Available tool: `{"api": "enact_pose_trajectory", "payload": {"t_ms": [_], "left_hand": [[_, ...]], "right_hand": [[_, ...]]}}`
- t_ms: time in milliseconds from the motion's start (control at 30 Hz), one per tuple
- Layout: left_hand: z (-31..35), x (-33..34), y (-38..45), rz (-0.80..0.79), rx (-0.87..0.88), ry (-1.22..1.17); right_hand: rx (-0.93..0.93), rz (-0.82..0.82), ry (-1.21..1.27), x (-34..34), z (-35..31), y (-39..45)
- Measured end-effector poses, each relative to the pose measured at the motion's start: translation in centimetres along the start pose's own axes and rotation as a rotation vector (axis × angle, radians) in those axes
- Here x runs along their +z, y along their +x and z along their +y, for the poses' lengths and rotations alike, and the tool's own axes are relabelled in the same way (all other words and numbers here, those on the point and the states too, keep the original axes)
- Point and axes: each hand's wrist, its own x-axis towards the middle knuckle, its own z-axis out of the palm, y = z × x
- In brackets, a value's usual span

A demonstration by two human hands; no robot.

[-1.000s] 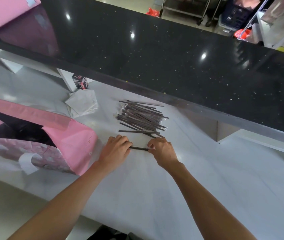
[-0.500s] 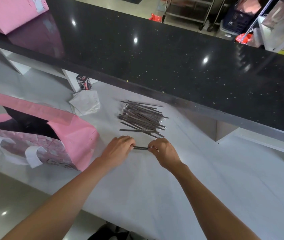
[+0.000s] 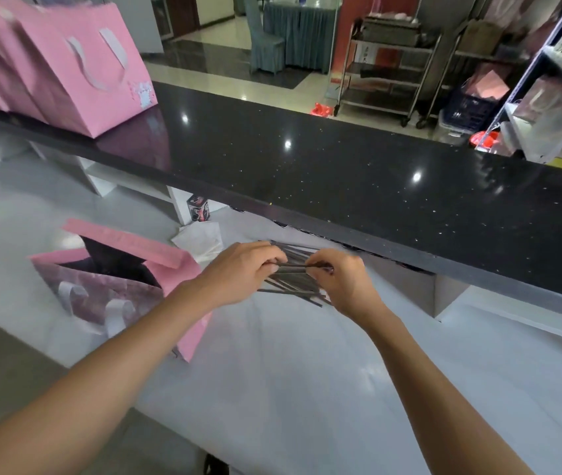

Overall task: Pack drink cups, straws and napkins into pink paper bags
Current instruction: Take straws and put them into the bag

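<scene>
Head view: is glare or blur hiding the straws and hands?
Head view: ceiling lights glint as small spots on the black counter, clear of the work; the white worktop has only soft sheen. Both hands, left hand and right hand, and the held straw read fairly sharp; the upper pink bags are motion-blurred, and straight edges bow.

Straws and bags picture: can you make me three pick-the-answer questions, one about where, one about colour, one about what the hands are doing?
1. Where is the open bag?
A. left of the hands
B. on the black counter
C. on the floor

2. What colour are the straws?
A. pink
B. dark
C. yellow

3. What are the hands doing?
A. resting flat
B. folding napkins
C. holding one straw between them

Answers: 1 A, it lies on the white table beside the left hand. 2 B, the pile looks dark grey. 3 C, the left hand and right hand each pinch an end of a straw.
</scene>
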Motion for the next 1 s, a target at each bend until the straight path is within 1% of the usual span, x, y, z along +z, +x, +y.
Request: {"api": "enact_pose_trajectory", "payload": {"t_ms": [67, 167, 300, 400, 533, 633, 700, 800, 1000], "left_hand": [[0.1, -2.7, -0.3, 0.05, 0.023, 0.036], [-1.0, -7.4, -1.8, 0.181, 0.024, 0.081], [-4.3, -13.1, -6.3, 0.353, -0.076, 0.093], [-7.8, -15.8, -10.1, 0.399, -0.13, 0.102], [-12.5, -17.7, -13.9, 0.374, -0.159, 0.098], [-15.7, -18.1, -16.0, 0.352, -0.165, 0.095], [-17.2, -17.9, -17.0, 0.324, -0.142, 0.091], [-19.3, -17.2, -17.7, 0.249, -0.047, 0.118], [-21.2, -17.3, -18.6, 0.086, 0.03, 0.171]], "right_hand": [[-0.029, 0.031, 0.012, -0.7, -1.8, 0.6], [-0.081, 0.08, 0.045, -1.2, -4.8, 1.4], [-0.09, 0.082, 0.1, -0.3, -9.3, 2.6], [-0.115, 0.068, 0.118, 1.7, -13.0, 3.5], [-0.164, 0.052, 0.031, 5.4, -17.8, 4.8], [-0.251, 0.009, -0.115, 8.5, -20.6, 5.5], [-0.274, -0.006, -0.214, 10.0, -21.8, 5.8], [-0.231, -0.034, -0.317, 11.6, -23.1, 5.8], [-0.13, -0.124, -0.454, 15.4, -25.9, 5.0]]}}
